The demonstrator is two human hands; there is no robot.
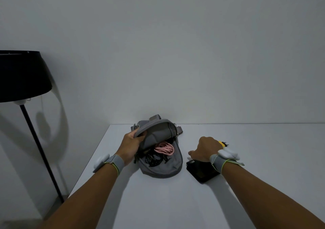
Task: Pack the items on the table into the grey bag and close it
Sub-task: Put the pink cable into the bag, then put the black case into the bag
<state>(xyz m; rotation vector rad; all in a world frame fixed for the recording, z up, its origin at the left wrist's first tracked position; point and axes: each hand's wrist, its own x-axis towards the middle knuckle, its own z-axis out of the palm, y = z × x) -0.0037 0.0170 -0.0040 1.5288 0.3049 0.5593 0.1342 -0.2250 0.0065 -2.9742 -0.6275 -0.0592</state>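
The grey bag (161,169) lies open on the white table (167,202) near its far edge. My left hand (131,145) grips the bag's lifted front flap and holds it up. Inside lie a coiled pink cable (164,148) and a black tangle of cable (155,159). My right hand (204,149) hovers palm down just right of the bag, over the far end of a flat black device (202,171), thumb spread towards the bag. Whether the fingers touch the device is hidden. A small yellow and black item (223,143) shows behind my right wrist.
A black floor lamp (22,75) stands left of the table, its pole slanting down to the floor. A plain wall rises right behind the table's far edge. Both wrists carry grey bands with white sensor pods.
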